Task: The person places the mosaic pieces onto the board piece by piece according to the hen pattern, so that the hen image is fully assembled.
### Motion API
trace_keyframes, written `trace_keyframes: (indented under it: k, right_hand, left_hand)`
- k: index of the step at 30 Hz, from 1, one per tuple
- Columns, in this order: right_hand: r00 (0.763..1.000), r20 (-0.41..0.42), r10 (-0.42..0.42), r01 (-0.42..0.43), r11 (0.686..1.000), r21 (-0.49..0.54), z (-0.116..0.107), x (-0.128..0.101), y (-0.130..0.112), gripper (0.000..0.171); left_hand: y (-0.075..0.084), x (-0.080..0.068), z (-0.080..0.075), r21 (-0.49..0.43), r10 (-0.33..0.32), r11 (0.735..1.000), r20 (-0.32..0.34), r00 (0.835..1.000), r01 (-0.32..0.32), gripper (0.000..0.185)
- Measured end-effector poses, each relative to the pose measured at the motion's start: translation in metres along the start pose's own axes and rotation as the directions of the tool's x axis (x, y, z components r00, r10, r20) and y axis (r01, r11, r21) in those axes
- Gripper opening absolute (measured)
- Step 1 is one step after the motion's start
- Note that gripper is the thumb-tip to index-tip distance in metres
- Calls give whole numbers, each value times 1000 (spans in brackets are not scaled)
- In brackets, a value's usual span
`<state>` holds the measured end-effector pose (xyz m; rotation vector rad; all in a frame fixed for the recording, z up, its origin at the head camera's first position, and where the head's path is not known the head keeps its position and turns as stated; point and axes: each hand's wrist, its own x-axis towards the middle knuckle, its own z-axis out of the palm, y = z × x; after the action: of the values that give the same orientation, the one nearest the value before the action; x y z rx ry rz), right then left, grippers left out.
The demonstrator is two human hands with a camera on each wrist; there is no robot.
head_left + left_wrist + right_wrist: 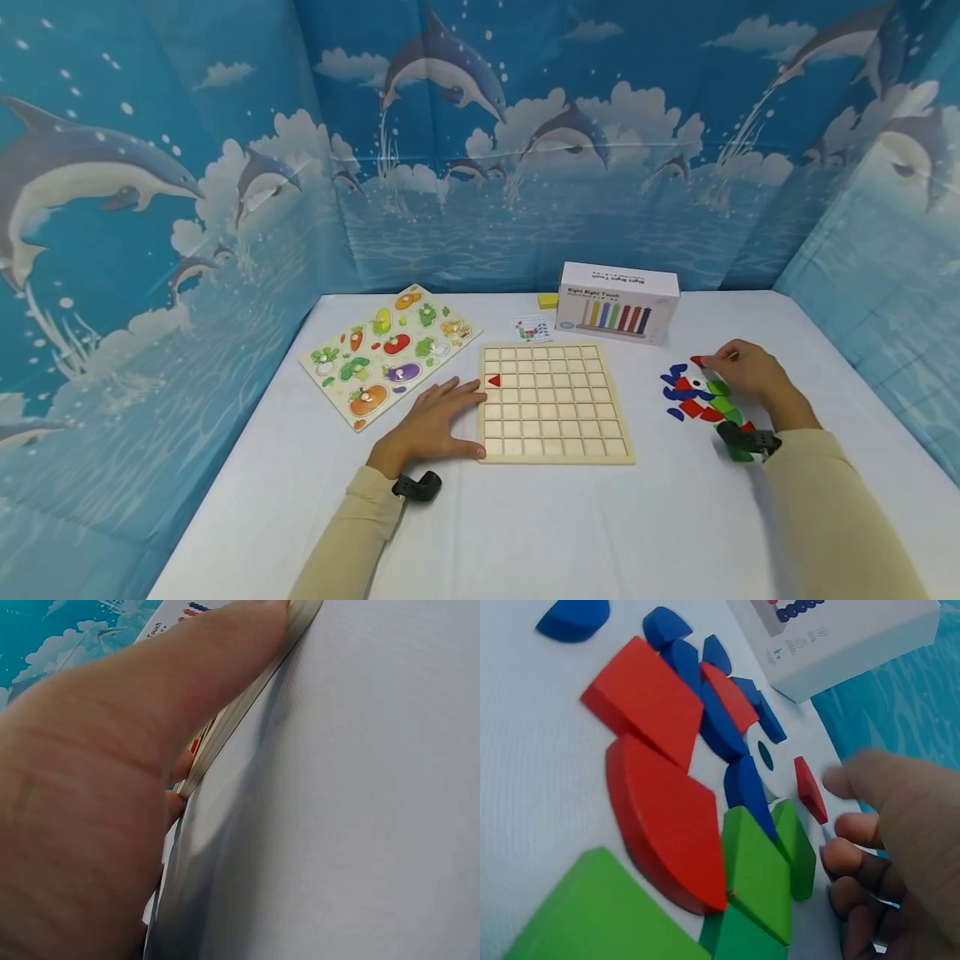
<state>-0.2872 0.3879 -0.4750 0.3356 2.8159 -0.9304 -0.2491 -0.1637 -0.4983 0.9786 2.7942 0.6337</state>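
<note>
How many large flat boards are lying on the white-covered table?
2: the pale, square-celled grid board, touched by the person's left hand, and the cream rectangular board with colourful vegetable pictures, to its left. No others show.

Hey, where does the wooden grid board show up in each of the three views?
Head: the wooden grid board lies just right of centre, below the middle.
Left wrist: its edge slants through the upper middle, touched by the left hand.
Right wrist: not in it.
Shared landmark: the white box.

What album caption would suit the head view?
Left hand touching a wooden board, right hand beside loose red, blue and green blocks.
</note>
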Motion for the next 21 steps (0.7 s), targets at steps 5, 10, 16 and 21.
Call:
trace_keyframes:
  k: [5,10,16,21]
  right_hand:
    - [999,42,-3,2,1000,13,-2,2,-1,60]
    - [999,50,-4,3,1000,20,-3,2,-3,50]
    - [999,34,10,-12,999,48,1,4,-2,49]
    - [998,61,-13,11,999,39,2,6,1,49]
  left_hand:
    - [-2,1,2,6,-5,1000,-1,1000,5,93]
    - [-2,1,2,12,-7,1000,-3,1000,7,93]
    - [0,1,0,21,-9,1000,-2,1000,9,94]
    - [1,1,0,14,-9,1000,-3,1000,9,94]
